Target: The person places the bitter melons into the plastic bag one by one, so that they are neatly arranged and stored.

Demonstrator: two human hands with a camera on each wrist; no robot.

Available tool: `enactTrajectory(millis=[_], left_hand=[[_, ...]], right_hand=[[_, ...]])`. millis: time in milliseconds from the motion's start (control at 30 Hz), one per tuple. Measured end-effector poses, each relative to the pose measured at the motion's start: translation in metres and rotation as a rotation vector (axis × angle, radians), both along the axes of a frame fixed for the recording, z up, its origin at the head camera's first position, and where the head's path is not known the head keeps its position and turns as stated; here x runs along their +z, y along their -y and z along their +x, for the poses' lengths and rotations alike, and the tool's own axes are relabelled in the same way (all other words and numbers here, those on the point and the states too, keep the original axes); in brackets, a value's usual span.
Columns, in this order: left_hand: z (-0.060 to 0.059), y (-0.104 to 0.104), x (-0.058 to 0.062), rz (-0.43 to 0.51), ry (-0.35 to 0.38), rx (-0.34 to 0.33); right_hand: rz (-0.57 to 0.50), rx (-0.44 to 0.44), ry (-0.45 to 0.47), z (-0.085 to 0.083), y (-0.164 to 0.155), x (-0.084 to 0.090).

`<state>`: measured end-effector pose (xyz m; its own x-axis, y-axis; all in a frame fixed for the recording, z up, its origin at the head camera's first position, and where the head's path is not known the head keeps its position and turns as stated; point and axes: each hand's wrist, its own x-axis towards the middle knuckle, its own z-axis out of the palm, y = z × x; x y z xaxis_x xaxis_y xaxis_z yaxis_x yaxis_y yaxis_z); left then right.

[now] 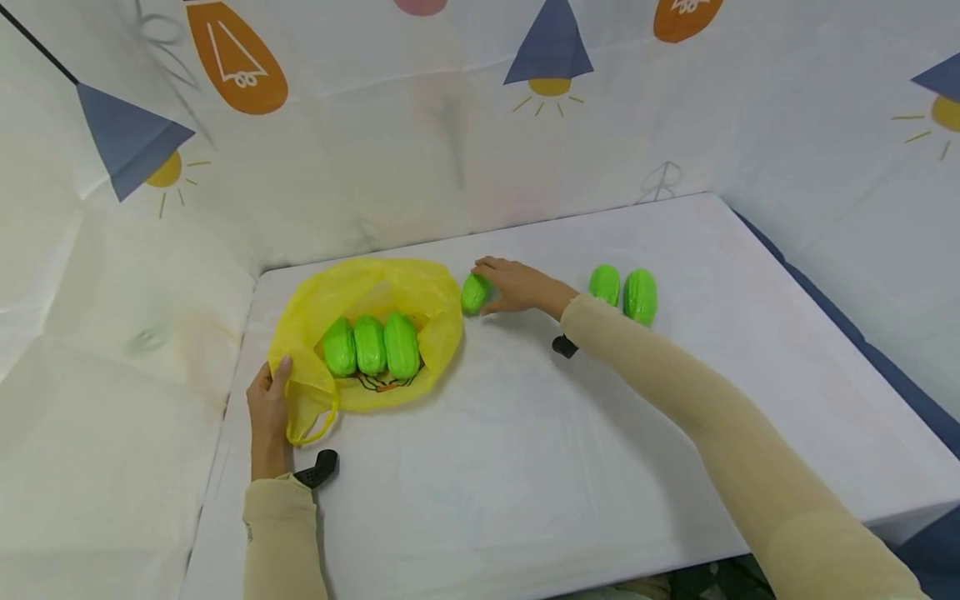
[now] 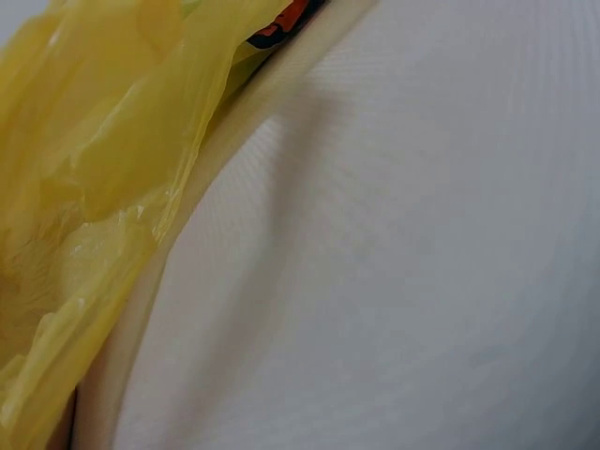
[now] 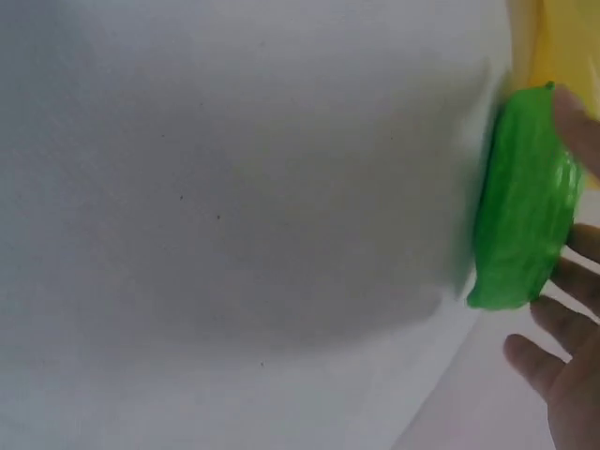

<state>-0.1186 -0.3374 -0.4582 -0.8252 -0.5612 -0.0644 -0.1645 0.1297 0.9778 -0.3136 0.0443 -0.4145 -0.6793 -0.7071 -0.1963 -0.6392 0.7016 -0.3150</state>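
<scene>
A yellow plastic bag (image 1: 375, 300) lies open on the white table (image 1: 525, 467), with three green toy gourds (image 1: 371, 345) side by side in it. My left hand (image 1: 268, 407) pinches the bag's near-left edge by the handle loop; the left wrist view shows only the bag's yellow film (image 2: 84, 187) and the cloth. My right hand (image 1: 517, 285) grips a fourth green gourd (image 1: 475, 293) just beside the bag's right rim; the right wrist view shows that gourd (image 3: 523, 225) with my fingers (image 3: 562, 319) curled round it. Two more green gourds (image 1: 624, 292) lie to the right of my forearm.
White cloth walls printed with lamp and bulb shapes (image 1: 236, 58) close in the table at the back and on both sides. The table's near edge (image 1: 750, 550) runs at the bottom right. A black wrist strap part (image 1: 318, 468) shows by my left sleeve.
</scene>
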Motion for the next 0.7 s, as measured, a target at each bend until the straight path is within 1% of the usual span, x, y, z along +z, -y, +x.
enactTrajectory(millis=[100, 200, 300, 400, 500, 533, 600, 700], left_hand=[[-0.002, 0.003, -0.007, -0.008, 0.000, 0.005], [-0.003, 0.005, -0.011, -0.014, -0.002, 0.008], [-0.003, 0.004, -0.011, -0.042, 0.001, 0.007], [-0.003, 0.004, -0.011, -0.023, -0.005, 0.009], [-0.003, 0.003, -0.010, -0.018, -0.003, 0.014], [-0.003, 0.003, -0.010, -0.003, -0.004, 0.014], [-0.003, 0.002, -0.009, -0.003, 0.002, 0.011], [-0.002, 0.001, -0.009, -0.030, 0.008, 0.010]], right_hand=[[-0.049, -0.029, -0.007, 0.001, 0.001, -0.002], [-0.091, -0.062, 0.002, 0.000, 0.000, -0.005], [-0.117, -0.088, 0.016, -0.002, -0.004, -0.009], [-0.134, -0.103, 0.050, -0.004, -0.007, -0.014], [-0.138, -0.116, 0.102, -0.006, -0.011, -0.019], [-0.142, -0.124, 0.122, -0.007, -0.012, -0.020], [-0.146, -0.136, 0.146, -0.008, -0.014, -0.022], [-0.165, -0.135, 0.159, -0.009, -0.015, -0.023]])
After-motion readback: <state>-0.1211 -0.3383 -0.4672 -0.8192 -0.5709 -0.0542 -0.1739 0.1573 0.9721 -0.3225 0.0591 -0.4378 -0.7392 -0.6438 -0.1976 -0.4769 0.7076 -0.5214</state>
